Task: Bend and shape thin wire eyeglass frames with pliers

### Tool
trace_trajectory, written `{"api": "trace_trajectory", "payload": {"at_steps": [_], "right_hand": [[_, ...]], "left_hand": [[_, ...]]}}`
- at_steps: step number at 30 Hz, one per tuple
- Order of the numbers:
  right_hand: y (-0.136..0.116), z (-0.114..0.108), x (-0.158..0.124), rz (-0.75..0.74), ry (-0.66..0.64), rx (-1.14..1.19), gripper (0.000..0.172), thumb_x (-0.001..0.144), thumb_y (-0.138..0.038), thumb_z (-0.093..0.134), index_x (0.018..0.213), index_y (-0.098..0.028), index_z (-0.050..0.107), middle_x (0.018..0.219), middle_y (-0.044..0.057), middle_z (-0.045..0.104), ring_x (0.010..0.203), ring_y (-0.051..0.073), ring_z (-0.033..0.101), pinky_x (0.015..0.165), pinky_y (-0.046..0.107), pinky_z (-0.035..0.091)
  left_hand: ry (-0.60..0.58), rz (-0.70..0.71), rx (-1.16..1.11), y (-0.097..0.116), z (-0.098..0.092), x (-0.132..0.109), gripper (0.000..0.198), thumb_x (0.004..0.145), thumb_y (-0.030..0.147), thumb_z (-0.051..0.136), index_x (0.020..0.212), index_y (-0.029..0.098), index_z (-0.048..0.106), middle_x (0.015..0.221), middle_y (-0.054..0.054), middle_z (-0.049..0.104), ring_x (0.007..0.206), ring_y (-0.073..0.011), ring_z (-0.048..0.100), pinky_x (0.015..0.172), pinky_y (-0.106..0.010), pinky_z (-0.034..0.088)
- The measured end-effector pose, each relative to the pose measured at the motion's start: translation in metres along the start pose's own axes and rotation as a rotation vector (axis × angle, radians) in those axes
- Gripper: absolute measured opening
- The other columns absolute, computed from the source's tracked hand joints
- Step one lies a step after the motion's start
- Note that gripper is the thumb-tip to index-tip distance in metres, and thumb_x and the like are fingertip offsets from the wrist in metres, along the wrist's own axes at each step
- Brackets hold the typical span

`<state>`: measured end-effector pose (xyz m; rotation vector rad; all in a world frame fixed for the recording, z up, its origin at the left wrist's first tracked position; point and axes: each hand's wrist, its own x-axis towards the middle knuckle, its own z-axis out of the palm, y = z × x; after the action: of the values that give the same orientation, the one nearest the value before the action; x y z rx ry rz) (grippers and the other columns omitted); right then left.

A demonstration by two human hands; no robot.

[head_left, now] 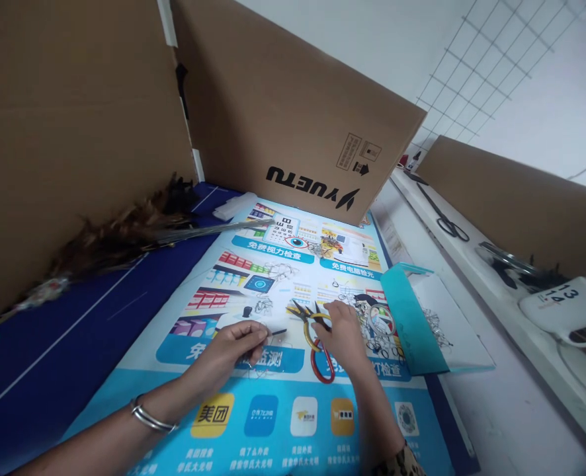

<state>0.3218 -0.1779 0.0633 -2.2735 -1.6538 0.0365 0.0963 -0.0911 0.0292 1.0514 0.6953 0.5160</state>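
My left hand (241,344) is closed in a pinch on a thin dark strip (278,332), which juts out to the right of the fingertips. Some fine wire or thread hangs blurred below those fingers. My right hand (345,330) curls over pliers (299,309) with dark pointed jaws and red and yellow handles, its thumb and forefinger around part of them. A second dark jaw shows close to the fingertips, so there may be two tools. Right of this hand lie a tangle of fine wire pieces (385,347) and a round clear ring-shaped item (381,320).
A printed blue-and-white sheet (283,387) covers the work surface. An open turquoise box (412,320) holding small metal pieces stands at the right. Brown feathers (109,231) lie left, beside cardboard walls (283,99). Scissors (446,221) rest on the right-hand ledge.
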Motion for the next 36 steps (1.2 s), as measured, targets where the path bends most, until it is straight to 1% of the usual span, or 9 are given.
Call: {"api": "trace_trajectory", "payload": {"at_steps": [3,6,12,14,16,18,23,30,36], "right_hand": [[0.009,-0.003,-0.003,0.004,-0.169,-0.126,0.056,0.074,-0.046,0.066,0.122,-0.019,0.054,0.125,0.015,0.052,0.116,0.032,0.043,0.091,0.041,0.036],[0.009,-0.005,-0.007,-0.021,-0.226,-0.149,0.055,0.076,-0.045,0.065,0.124,-0.021,0.052,0.122,0.013,0.053,0.113,0.03,0.044,0.088,0.038,0.036],[0.001,-0.008,-0.004,-0.035,-0.129,-0.191,0.034,0.082,-0.032,0.06,0.114,-0.02,0.058,0.109,0.011,0.057,0.105,0.026,0.047,0.087,0.036,0.035],[-0.004,-0.005,-0.005,-0.065,-0.109,-0.174,0.038,0.083,-0.039,0.059,0.116,-0.02,0.057,0.11,0.012,0.057,0.105,0.027,0.047,0.088,0.037,0.035],[-0.009,-0.001,-0.008,-0.108,-0.126,-0.162,0.053,0.078,-0.05,0.062,0.121,-0.02,0.055,0.114,0.013,0.055,0.106,0.029,0.045,0.088,0.039,0.036],[-0.013,0.004,-0.011,-0.117,-0.132,-0.184,0.063,0.073,-0.052,0.066,0.125,-0.019,0.052,0.115,0.014,0.054,0.106,0.031,0.044,0.088,0.042,0.036],[-0.019,0.015,-0.013,-0.107,-0.09,-0.243,0.048,0.078,-0.03,0.059,0.123,-0.015,0.052,0.106,0.015,0.055,0.1,0.03,0.045,0.088,0.043,0.035],[-0.019,0.021,-0.008,-0.088,-0.086,-0.235,0.041,0.072,-0.021,0.056,0.112,-0.012,0.056,0.099,0.015,0.054,0.096,0.03,0.045,0.087,0.044,0.035],[-0.018,0.023,-0.006,-0.064,-0.087,-0.219,0.049,0.072,-0.017,0.053,0.121,-0.012,0.05,0.101,0.015,0.051,0.092,0.029,0.047,0.082,0.041,0.039]], "left_hand": [[-0.004,0.01,0.005,0.0,-0.001,0.001,0.024,0.083,0.04,0.061,0.078,0.017,0.063,0.056,0.002,0.058,0.052,-0.0117,0.048,0.054,-0.023,0.033],[0.01,0.02,0.016,0.0,-0.002,0.001,0.024,0.083,0.04,0.06,0.078,0.017,0.063,0.055,0.002,0.058,0.051,-0.0113,0.048,0.052,-0.022,0.032],[0.02,0.025,-0.012,0.001,-0.004,0.003,0.024,0.083,0.04,0.059,0.077,0.017,0.061,0.057,0.002,0.058,0.051,-0.0113,0.05,0.052,-0.022,0.035],[0.025,0.024,-0.018,0.001,-0.004,0.003,0.024,0.083,0.04,0.059,0.077,0.017,0.06,0.056,0.002,0.058,0.05,-0.0112,0.05,0.051,-0.022,0.034],[0.034,0.027,-0.017,0.001,-0.004,0.003,0.025,0.082,0.041,0.06,0.077,0.016,0.061,0.055,0.002,0.057,0.049,-0.0114,0.05,0.051,-0.022,0.034],[0.035,0.033,-0.016,0.002,-0.005,0.004,0.025,0.082,0.041,0.06,0.077,0.016,0.061,0.056,0.001,0.058,0.05,-0.0117,0.05,0.051,-0.023,0.035],[0.051,0.03,-0.005,0.002,-0.006,0.006,0.026,0.08,0.042,0.061,0.077,0.017,0.062,0.055,0.001,0.058,0.05,-0.0125,0.051,0.052,-0.023,0.036],[0.065,0.022,0.006,-0.001,-0.009,0.01,0.025,0.08,0.042,0.061,0.08,0.017,0.064,0.054,0.001,0.058,0.05,-0.0121,0.05,0.051,-0.022,0.035],[0.068,0.015,0.031,0.0,-0.012,0.012,0.024,0.082,0.041,0.06,0.078,0.017,0.063,0.053,0.002,0.056,0.05,-0.0111,0.047,0.051,-0.021,0.033]]}}
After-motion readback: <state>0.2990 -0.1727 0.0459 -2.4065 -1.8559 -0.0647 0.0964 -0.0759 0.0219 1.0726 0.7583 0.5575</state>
